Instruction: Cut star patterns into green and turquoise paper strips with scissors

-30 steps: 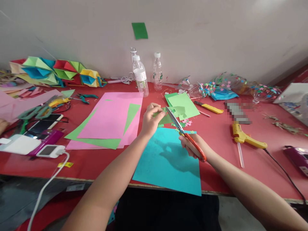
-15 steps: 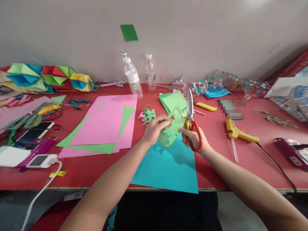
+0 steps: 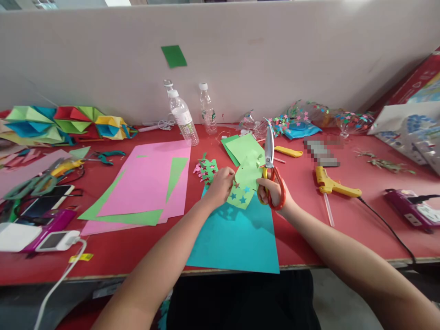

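A light green paper (image 3: 242,183) with star-shaped holes hangs above a turquoise sheet (image 3: 237,243), which shows blue through the holes. My left hand (image 3: 220,188) pinches its left edge. In my right hand (image 3: 275,195) are scissors (image 3: 269,156) with red and yellow handles, their closed blades pointing up and away. The right thumb and fingers reach close to the paper's right edge; whether they touch it I cannot tell. Left of the paper lies a darker green scrap (image 3: 209,169) with star holes. Behind it are light green sheets (image 3: 245,147).
Pink sheets (image 3: 140,178) and green strips lie to the left. Two clear bottles (image 3: 184,117) stand near the wall. On the right are a yellow utility knife (image 3: 288,151), a glue gun (image 3: 335,184) with its cord, and a purple power strip (image 3: 412,208). Green-handled scissors (image 3: 34,185) lie far left.
The scissors have swung from pointing left at the paper to upright. The green paper now lies spread between both hands, facing me. The view has tilted up slightly.
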{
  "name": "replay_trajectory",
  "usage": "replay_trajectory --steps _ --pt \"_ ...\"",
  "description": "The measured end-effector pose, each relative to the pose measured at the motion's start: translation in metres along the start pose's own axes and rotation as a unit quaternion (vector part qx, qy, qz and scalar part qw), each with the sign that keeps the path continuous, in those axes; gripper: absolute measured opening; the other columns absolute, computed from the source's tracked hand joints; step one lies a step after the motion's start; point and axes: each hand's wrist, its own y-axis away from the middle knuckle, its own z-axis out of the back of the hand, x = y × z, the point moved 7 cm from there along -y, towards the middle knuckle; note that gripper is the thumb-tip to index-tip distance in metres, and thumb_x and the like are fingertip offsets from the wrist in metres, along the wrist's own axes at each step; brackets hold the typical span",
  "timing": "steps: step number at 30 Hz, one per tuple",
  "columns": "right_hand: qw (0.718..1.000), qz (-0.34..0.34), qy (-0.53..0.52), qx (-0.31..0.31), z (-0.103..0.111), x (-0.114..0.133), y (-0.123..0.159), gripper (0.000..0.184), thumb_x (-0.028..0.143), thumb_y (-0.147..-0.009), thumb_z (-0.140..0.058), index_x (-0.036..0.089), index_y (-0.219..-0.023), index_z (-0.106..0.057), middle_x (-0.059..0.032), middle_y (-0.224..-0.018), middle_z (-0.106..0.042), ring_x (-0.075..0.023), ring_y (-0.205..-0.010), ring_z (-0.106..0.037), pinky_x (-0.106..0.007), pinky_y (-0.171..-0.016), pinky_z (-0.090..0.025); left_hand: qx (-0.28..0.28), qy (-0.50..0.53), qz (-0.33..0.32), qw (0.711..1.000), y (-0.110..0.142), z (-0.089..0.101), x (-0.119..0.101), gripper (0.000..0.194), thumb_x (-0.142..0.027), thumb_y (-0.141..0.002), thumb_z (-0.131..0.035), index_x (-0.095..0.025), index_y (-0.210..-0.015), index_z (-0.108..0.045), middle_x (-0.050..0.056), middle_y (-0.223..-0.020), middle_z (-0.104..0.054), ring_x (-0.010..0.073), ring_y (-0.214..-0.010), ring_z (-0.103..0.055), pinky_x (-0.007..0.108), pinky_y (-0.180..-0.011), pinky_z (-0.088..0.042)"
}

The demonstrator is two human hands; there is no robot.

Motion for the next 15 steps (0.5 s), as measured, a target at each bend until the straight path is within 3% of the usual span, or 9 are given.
replay_trajectory --steps 5,10,13,15 --pt "0.998 -0.014 0.065 0.009 -0.002 -0.001 0.005 0.038 0.033 -0.078 -0.06 0.022 -0.045 -0.048 0.0021 -0.032 -0.045 -0.0111 -0.03 -0.041 -0.026 -0.04 -0.043 -0.022 0.011 0.009 1.0 0.0 -0.002 -0.001 0.011 -0.022 -0.082 -0.053 -0.021 -0.072 -0.051 0.003 -0.077 -0.051 0.02 -0.073 -0.048 0.032 -0.064 -0.034" --pt "0.995 -0.008 0.094 0.02 -0.004 0.003 0.006 0.04 0.029 -0.08 -0.058 0.02 -0.042 -0.049 0.0019 -0.033 -0.045 -0.0108 -0.032 -0.043 -0.027 -0.047 -0.048 -0.024 0.017 0.011 1.0 -0.003 0.008 -0.008 0.012 -0.015 -0.076 -0.054 -0.02 -0.064 -0.053 0.003 -0.073 -0.051 0.0193 -0.073 -0.049 0.033 -0.067 -0.034" --pt "0.996 -0.012 0.09 0.018 -0.004 0.002 0.006 0.041 0.03 -0.081 -0.058 0.021 -0.042 -0.049 0.0023 -0.032 -0.044 -0.0107 -0.031 -0.043 -0.026 -0.046 -0.047 -0.052 0.088 0.091 0.991 -0.002 0.016 -0.001 0.025 -0.026 -0.082 -0.055 -0.02 -0.057 -0.052 0.004 -0.07 -0.053 0.0185 -0.071 -0.051 0.032 -0.07 -0.039" --pt "0.996 -0.012 0.089 0.013 -0.004 0.002 0.006 0.041 0.031 -0.082 -0.059 0.021 -0.043 -0.048 0.0026 -0.033 -0.045 -0.0107 -0.031 -0.042 -0.025 -0.043 -0.045 -0.065 0.208 0.164 0.962 0.002 0.017 0.005 0.04 -0.045 -0.09 -0.048 -0.02 -0.059 -0.055 0.004 -0.07 -0.058 0.0184 -0.072 -0.055 0.031 -0.071 -0.043"
